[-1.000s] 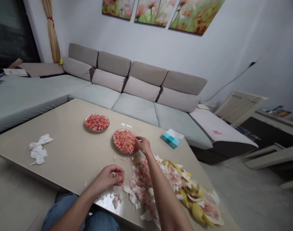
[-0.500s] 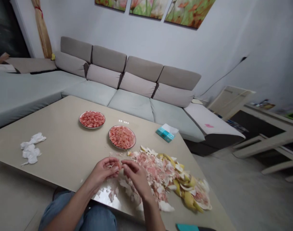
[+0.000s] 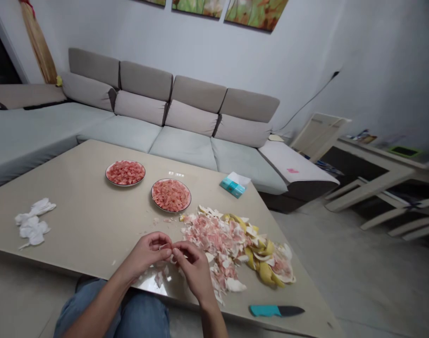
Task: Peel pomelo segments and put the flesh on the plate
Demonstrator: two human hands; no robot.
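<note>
Peeling step in hand, by my reading: left hand (image 3: 147, 251) and right hand (image 3: 193, 265) met at the table (image 3: 87, 220) edge, fingertips pinched on a small fruit piece (image 3: 166, 247) just left of the peel pile (image 3: 231, 244). Next calls for stripping membrane; nearer plate (image 3: 171, 195) lay beyond the pile.

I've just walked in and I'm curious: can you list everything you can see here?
fruit piece: one, small, pale, pinched between both hands
plates of fruit: two, pink flesh, middle of the table
peel heap: one, pink, white and yellow, right of the hands
tissues: one crumpled bunch, white, far left
tissue pack: one, teal, far edge
knife: one, teal handle, near edge
table: one, beige
sofa: one, grey, behind
left hand: grip on the piece
right hand: grip on the piece
</note>
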